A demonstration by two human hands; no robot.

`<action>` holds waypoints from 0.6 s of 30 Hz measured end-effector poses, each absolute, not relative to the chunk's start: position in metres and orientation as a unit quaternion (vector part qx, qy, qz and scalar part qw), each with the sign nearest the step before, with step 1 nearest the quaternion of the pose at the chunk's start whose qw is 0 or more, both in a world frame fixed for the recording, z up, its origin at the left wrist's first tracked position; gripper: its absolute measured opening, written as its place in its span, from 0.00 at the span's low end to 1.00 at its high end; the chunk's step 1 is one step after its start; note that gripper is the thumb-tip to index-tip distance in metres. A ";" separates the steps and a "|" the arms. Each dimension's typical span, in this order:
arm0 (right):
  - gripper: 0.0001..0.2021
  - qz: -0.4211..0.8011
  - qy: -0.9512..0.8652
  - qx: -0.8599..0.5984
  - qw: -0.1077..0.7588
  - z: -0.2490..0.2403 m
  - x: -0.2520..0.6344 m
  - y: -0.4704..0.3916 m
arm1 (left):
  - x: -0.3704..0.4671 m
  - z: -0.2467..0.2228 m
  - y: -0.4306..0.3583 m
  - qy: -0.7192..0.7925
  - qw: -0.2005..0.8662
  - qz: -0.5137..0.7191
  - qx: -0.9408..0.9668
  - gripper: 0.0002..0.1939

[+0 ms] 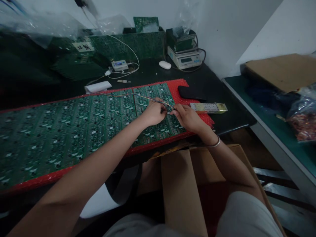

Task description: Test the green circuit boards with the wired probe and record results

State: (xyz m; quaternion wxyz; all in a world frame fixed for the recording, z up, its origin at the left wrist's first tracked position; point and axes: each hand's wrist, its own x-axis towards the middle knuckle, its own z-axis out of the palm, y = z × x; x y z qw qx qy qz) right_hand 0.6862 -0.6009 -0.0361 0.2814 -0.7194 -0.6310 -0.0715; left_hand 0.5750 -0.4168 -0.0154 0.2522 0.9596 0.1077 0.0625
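Note:
Rows of green circuit boards [93, 121] lie on red bubble wrap [176, 90] across the black table. Over the right end of the boards, my left hand [156, 112] has its fingers closed by a thin cable [145, 97]; what its fingertips pinch is too small to tell. Just to its right, my right hand [186, 117] pinches the cable between thumb and forefinger. From there the cable runs leftward over the boards. A silver strip box [208, 108] and a black phone-like object [191, 93] sit beyond my right hand.
Behind stand a digital scale [186, 59], a white mouse-shaped object [165, 65], a small wired device [119, 65] and stacked boards [128, 42]. An open cardboard box [180, 184] is below the table's front edge. At right is a green-topped table [274, 115].

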 end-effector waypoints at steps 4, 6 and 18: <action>0.17 -0.070 -0.633 -0.716 0.286 -0.036 0.687 -0.601 | 0.580 -0.017 -0.418 0.130 0.272 0.062 0.951 0.07; 0.18 -0.073 -0.633 -0.716 0.287 -0.037 0.687 -0.600 | 0.581 -0.016 -0.419 0.137 0.286 0.061 0.946 0.08; 0.18 -0.079 -0.646 -0.709 0.272 -0.039 0.688 -0.598 | 0.581 -0.016 -0.425 0.137 0.277 0.084 0.947 0.07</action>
